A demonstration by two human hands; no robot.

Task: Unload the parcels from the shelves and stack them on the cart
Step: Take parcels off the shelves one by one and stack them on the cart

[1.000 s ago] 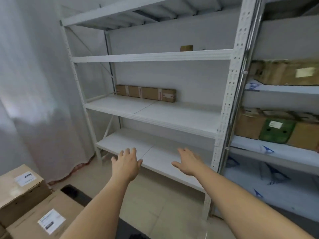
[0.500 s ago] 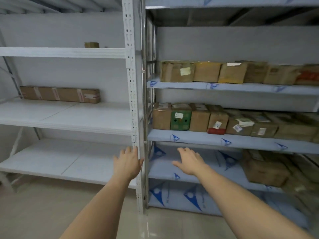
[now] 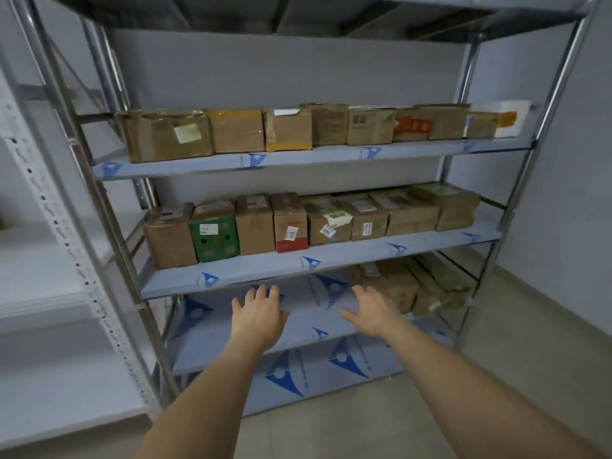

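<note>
View has swung from the nearly bare white rack to the loaded steel shelves [image 3: 318, 256]. Left hand [image 3: 260, 314] and right hand [image 3: 374, 313]: fingers spread, gripping nothing. Parcels [image 3: 291, 223] stand above and beyond the fingertips; none touched, cart unseen

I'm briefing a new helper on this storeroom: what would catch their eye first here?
Probably the green box near the left end of the middle shelf, bright among plain brown parcels. Then the two bare hands, left hand and right hand, stretched open and holding nothing before the lower shelf.
</note>
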